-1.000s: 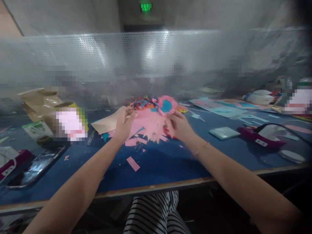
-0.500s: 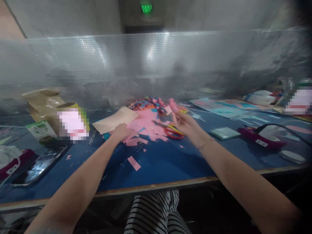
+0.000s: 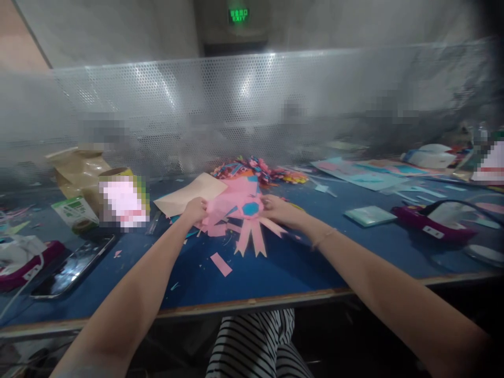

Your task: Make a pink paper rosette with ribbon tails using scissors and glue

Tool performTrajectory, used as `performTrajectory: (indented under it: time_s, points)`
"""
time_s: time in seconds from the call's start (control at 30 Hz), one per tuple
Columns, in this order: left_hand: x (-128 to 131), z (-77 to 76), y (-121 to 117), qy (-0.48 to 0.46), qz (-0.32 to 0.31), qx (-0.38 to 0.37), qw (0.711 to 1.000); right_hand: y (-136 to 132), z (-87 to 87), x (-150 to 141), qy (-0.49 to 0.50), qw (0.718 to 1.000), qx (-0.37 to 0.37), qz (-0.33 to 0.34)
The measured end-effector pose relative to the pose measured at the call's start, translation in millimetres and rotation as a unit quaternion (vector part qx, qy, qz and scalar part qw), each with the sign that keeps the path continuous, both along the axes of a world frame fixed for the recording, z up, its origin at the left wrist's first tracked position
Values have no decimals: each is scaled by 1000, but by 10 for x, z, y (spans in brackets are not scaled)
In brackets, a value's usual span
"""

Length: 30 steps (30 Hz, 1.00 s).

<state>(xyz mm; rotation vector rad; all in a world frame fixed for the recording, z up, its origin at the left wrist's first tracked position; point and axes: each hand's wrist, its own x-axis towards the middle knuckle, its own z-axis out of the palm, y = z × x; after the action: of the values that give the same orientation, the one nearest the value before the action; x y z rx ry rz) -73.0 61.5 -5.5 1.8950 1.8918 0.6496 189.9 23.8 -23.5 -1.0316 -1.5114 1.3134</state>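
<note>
I see the blue table littered throughout; mesh screen along its far edge. Tan paper sheet left of centre, heap of coloured scraps behind. Phone far left, teal pad right. Mid-table, my left hand and right hand each pinch a side of the pink rosette, ribbons hanging just above the surface. Pink strip lies nearer me
</note>
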Motion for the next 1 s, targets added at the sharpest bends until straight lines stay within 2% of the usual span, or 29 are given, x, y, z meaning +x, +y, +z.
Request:
performTrajectory:
  time_s: [0.07, 0.13, 0.2, 0.27, 0.37, 0.47, 0.53, 0.63, 0.7, 0.77, 0.83, 0.87, 0.93, 1.0]
  points:
    - [-16, 18, 25, -72, 10, 19, 997, -15, 16, -7, 16, 1000, -11, -1]
    - [-40, 36, 56, -157, 16, 73, 985, -38, 65, -22, 43, 999, -24, -9]
    - [-71, 52, 84, -203, 13, 130, 970, -55, 123, -37, 76, 996, -31, -21]
    - [-100, 62, 97, -183, 6, 149, 972, -59, 161, -43, 100, 994, -38, -29]
    - [-118, 73, 74, -95, 1, 120, 988, -58, 145, -31, 87, 995, -50, -16]
    - [-106, 95, 21, -38, -4, 108, 993, -100, 86, -19, 1, 998, -42, 49]
    - [-91, 116, -9, -23, -9, 123, 992, -158, 77, -23, -102, 989, -23, 103]
    - [-62, 141, -33, -10, -10, 149, 989, -221, 139, -27, -287, 948, 67, 120]
    - [-38, 143, -38, 2, -16, 159, 987, -200, 201, 7, -379, 910, 159, 60]
    - [-17, 130, -37, 40, -25, 154, 987, -122, 238, 92, -437, 871, 220, -38]
    - [-6, 105, -29, 108, -26, 142, 984, -18, 230, 216, -492, 830, 230, -127]
    - [-5, 90, -23, 142, -26, 135, 980, 32, 210, 284, -524, 808, 223, -147]
    - [-11, 61, -5, 192, -27, 122, 973, 111, 150, 402, -582, 781, 182, -136]
    - [-22, 38, 15, 213, -26, 115, 970, 157, 88, 469, -601, 779, 143, -111]
